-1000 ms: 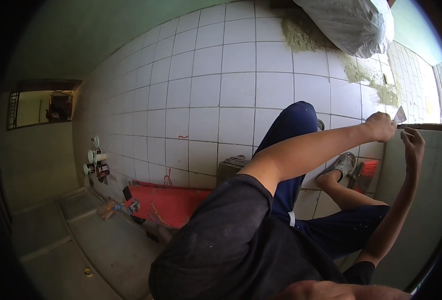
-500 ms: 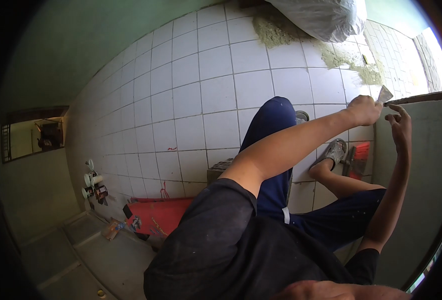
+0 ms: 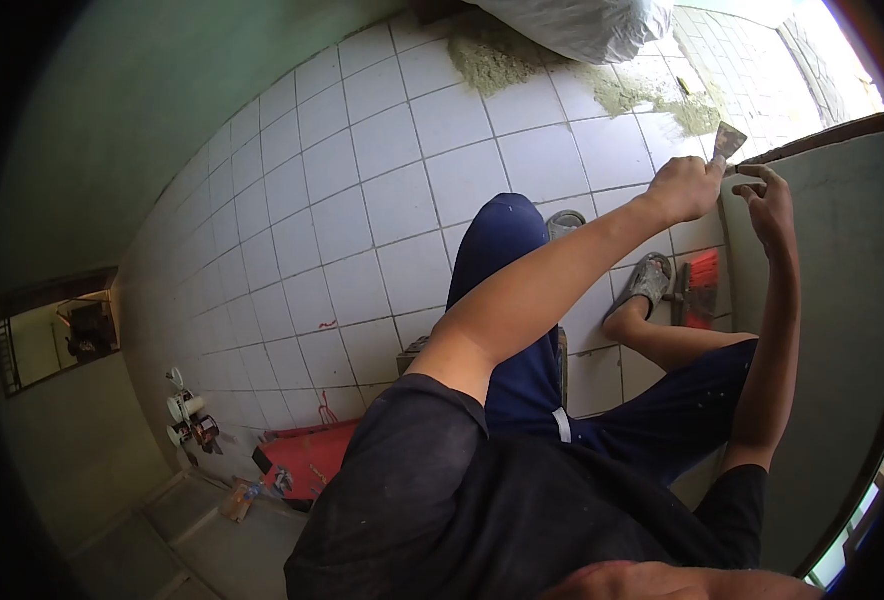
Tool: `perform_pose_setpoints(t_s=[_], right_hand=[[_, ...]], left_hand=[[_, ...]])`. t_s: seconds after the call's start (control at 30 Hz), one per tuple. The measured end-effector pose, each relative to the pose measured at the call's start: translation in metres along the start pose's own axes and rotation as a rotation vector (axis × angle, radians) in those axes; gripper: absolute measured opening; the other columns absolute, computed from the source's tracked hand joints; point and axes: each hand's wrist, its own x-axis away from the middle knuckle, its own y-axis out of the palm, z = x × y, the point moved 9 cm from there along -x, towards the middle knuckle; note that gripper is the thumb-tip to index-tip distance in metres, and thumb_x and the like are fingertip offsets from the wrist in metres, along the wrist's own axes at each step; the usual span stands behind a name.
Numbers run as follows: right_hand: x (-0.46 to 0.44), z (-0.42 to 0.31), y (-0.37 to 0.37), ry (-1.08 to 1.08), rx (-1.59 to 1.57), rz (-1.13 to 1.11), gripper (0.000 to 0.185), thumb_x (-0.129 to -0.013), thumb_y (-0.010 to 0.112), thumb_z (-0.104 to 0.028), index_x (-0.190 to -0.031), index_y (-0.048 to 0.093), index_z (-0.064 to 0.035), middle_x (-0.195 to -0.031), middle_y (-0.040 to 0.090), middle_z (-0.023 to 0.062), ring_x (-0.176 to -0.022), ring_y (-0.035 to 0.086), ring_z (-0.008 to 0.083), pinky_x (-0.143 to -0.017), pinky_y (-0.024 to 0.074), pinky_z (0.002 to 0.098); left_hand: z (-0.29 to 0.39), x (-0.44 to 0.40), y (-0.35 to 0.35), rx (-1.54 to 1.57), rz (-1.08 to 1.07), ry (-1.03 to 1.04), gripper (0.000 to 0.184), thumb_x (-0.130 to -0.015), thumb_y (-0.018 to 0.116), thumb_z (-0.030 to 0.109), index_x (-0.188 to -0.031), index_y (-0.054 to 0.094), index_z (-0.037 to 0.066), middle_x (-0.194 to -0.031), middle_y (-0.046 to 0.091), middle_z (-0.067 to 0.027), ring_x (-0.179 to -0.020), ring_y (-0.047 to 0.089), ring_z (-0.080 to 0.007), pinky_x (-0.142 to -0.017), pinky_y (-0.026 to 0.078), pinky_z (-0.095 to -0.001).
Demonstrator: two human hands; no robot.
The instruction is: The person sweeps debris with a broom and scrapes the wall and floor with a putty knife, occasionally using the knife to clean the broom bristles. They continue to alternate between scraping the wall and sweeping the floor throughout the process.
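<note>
My left hand (image 3: 686, 190) is closed round a putty knife (image 3: 729, 141), its flat, stained blade pointing up past the fist. The blade is close to the brown edge (image 3: 812, 140) of a grey-green panel (image 3: 842, 260); whether it touches is unclear. Just right of that fist is my right hand (image 3: 768, 208), with bent fingers held apart near the same edge. A fingertip comes close to the knife, and I see nothing held in this hand.
White floor tiles (image 3: 372, 210) carry sandy rubble (image 3: 497, 65) beside a white sack (image 3: 602, 25). A red-bristled broom (image 3: 700, 290) lies near my sandalled foot (image 3: 647, 285). At lower left are a red object (image 3: 312, 455) and a pale fan-like item (image 3: 187, 410).
My view has turned, so the floor, panel and both hands sit further left and higher. The left hand keeps its hold on the putty knife; the right stays beside it.
</note>
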Motion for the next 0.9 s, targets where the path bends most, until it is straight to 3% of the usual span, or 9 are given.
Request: perform_pose_setpoints(t_s=[0.3,0.57,0.8,0.9], right_hand=[[0.006,-0.005,0.003,0.047,0.014,-0.011,0.035,-0.086,0.067,0.001,-0.121,0.064,0.0023,-0.096,0.074,0.0173,-0.088,0.069,0.0188,-0.079,0.0511,0.0298],[0.008,-0.008,0.004,0.053,0.094,-0.001,0.037,-0.085,0.071,-0.005,-0.121,0.064,0.0028,-0.095,0.074,0.0188,-0.086,0.070,0.0199,-0.079,0.0522,0.0314],[0.013,-0.018,0.006,0.017,0.094,-0.003,0.031,-0.088,0.069,-0.007,-0.117,0.066,0.0041,-0.094,0.074,0.0178,-0.083,0.070,0.0195,-0.077,0.0525,0.0318],[0.005,-0.009,0.008,0.039,0.111,-0.047,0.031,-0.092,0.064,-0.009,-0.120,0.064,0.0049,-0.094,0.074,0.0170,-0.084,0.070,0.0188,-0.078,0.0523,0.0313]], left_hand=[[-0.010,-0.005,0.003,0.059,-0.025,-0.115,0.069,-0.103,0.034,0.050,-0.121,0.059,-0.012,-0.121,0.061,-0.0351,-0.120,0.057,-0.0434,-0.105,0.044,-0.0463],[-0.007,-0.007,0.004,0.013,0.006,-0.031,0.061,-0.091,0.064,0.051,-0.102,0.066,-0.009,-0.096,0.069,-0.0271,-0.094,0.069,-0.0364,-0.084,0.053,-0.0417],[-0.005,-0.006,0.003,0.048,0.014,-0.038,0.066,-0.092,0.062,0.056,-0.101,0.066,-0.009,-0.095,0.070,-0.0263,-0.093,0.069,-0.0363,-0.084,0.053,-0.0420],[-0.005,-0.007,0.007,0.041,-0.038,-0.052,0.070,-0.097,0.052,0.058,-0.104,0.064,-0.010,-0.101,0.068,-0.0293,-0.100,0.068,-0.0370,-0.088,0.052,-0.0426]])
